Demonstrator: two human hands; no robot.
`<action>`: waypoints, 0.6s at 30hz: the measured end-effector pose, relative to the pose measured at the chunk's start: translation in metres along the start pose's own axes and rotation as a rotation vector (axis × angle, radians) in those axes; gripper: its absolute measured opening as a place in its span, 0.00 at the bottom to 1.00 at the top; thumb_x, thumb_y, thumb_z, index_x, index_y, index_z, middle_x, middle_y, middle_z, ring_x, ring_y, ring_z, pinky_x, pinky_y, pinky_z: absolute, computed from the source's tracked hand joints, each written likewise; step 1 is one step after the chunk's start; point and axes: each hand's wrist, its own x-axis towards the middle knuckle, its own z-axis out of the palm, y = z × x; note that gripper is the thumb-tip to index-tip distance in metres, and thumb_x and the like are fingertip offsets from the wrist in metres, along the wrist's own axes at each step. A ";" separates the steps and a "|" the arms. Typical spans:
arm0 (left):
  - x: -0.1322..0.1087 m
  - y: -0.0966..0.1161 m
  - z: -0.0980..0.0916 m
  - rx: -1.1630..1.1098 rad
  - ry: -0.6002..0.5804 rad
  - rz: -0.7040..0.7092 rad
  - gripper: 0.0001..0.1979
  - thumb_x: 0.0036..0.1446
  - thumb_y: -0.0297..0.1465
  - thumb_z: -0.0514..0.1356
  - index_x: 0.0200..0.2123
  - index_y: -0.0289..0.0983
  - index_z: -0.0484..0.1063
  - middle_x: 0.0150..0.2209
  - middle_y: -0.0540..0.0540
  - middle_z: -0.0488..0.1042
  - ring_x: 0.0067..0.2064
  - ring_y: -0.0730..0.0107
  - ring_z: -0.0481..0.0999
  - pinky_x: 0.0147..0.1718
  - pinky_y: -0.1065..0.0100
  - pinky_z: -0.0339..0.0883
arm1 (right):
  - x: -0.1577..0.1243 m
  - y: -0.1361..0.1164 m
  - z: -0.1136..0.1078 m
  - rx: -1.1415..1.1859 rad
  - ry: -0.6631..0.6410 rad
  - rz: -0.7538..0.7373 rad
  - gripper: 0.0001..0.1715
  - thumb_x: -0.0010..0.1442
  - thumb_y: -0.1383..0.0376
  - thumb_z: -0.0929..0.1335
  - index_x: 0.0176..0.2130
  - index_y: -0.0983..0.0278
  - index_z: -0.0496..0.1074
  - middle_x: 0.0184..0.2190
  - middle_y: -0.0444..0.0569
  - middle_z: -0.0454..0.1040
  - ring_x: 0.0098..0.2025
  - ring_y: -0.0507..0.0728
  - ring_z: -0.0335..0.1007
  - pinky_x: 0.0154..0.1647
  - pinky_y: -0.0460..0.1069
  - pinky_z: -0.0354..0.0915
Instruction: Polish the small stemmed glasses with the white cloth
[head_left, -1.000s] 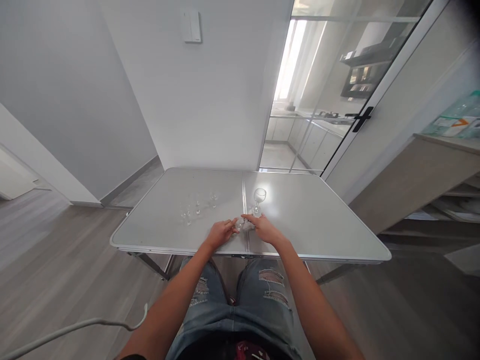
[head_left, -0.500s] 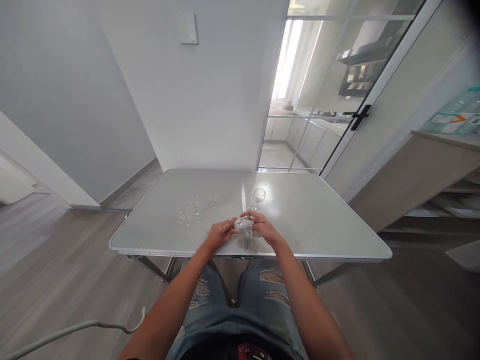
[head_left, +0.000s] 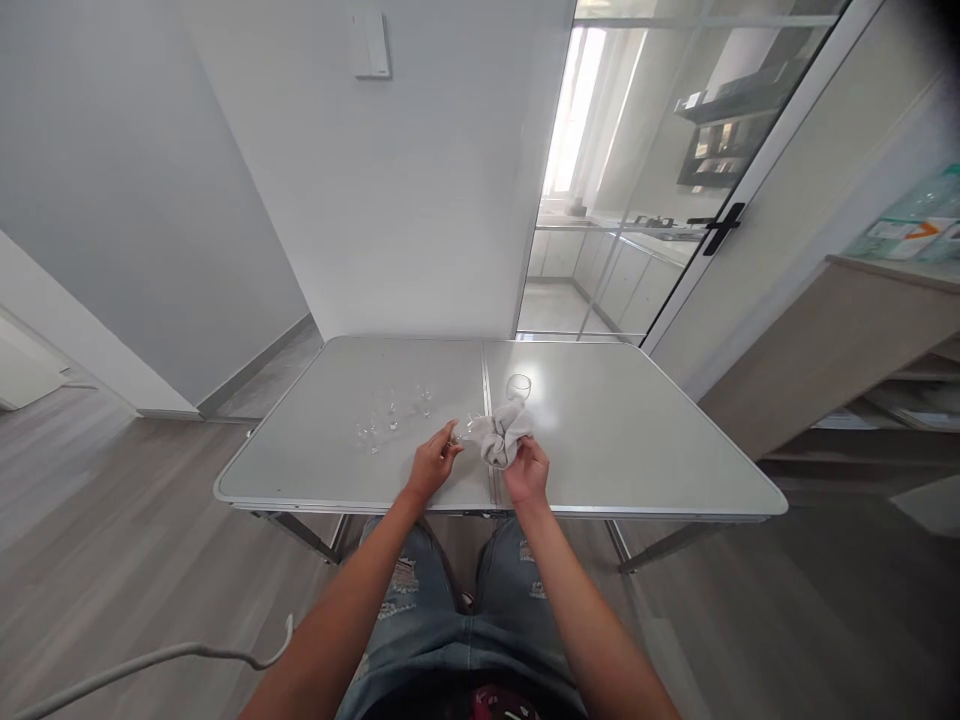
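My left hand [head_left: 435, 462] pinches a small clear glass [head_left: 463, 432] by its lower end, above the near middle of the table. Its outline is faint, and my fingers hide part of it. My right hand [head_left: 529, 470] grips a bunched light grey cloth [head_left: 501, 436] close to the glass's other end; whether cloth and glass touch, I cannot tell. Just behind the cloth stands a larger stemmed glass [head_left: 518, 385], its stem covered by the cloth. To the left, several small clear glasses [head_left: 393, 412] stand on the table, hard to make out.
The grey folding table [head_left: 622, 440] has a metal rim and a centre seam. A wall meets its far edge, beside a glass-panelled door [head_left: 600, 200]. A shelf unit [head_left: 862, 350] with bottles stands at right. A grey cable [head_left: 172, 650] hangs at lower left.
My right hand has turned palm up and drawn back, with the cloth now lifted and loosely bunched. My left hand has shifted slightly left, apart from the right, keeping the small glass.
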 end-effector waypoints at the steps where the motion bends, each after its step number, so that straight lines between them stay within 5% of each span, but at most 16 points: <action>1: 0.000 -0.001 -0.001 -0.019 0.022 -0.026 0.25 0.67 0.40 0.54 0.63 0.36 0.63 0.38 0.45 0.77 0.35 0.71 0.75 0.40 0.70 0.69 | 0.003 0.002 -0.002 0.009 0.008 0.030 0.15 0.56 0.57 0.65 0.40 0.58 0.76 0.42 0.50 0.79 0.44 0.59 0.75 0.46 0.57 0.69; 4: 0.000 -0.003 -0.001 -0.073 0.061 -0.085 0.26 0.67 0.41 0.53 0.63 0.35 0.64 0.37 0.45 0.76 0.34 0.72 0.75 0.40 0.70 0.69 | 0.010 0.007 0.002 0.103 0.025 0.161 0.14 0.52 0.57 0.67 0.37 0.60 0.76 0.37 0.49 0.80 0.41 0.60 0.75 0.42 0.55 0.71; 7: 0.000 -0.003 -0.001 -0.074 -0.020 -0.063 0.26 0.66 0.42 0.54 0.62 0.35 0.65 0.39 0.43 0.77 0.36 0.70 0.76 0.40 0.69 0.69 | 0.011 0.011 0.017 0.188 -0.006 0.274 0.14 0.50 0.58 0.69 0.36 0.62 0.75 0.34 0.49 0.80 0.37 0.59 0.75 0.38 0.53 0.71; 13: 0.001 0.002 -0.004 -0.093 -0.137 -0.091 0.19 0.67 0.38 0.51 0.54 0.34 0.70 0.29 0.47 0.76 0.30 0.68 0.74 0.34 0.69 0.66 | 0.000 0.017 0.045 0.157 -0.176 0.190 0.33 0.45 0.62 0.77 0.51 0.54 0.69 0.39 0.41 0.78 0.33 0.52 0.72 0.34 0.47 0.70; 18: 0.003 0.000 -0.004 -0.060 -0.173 -0.050 0.13 0.63 0.33 0.51 0.41 0.37 0.74 0.29 0.46 0.76 0.29 0.67 0.73 0.32 0.69 0.63 | 0.000 0.016 0.053 -0.029 -0.315 0.247 0.29 0.38 0.64 0.81 0.40 0.63 0.72 0.32 0.43 0.76 0.31 0.52 0.70 0.33 0.46 0.69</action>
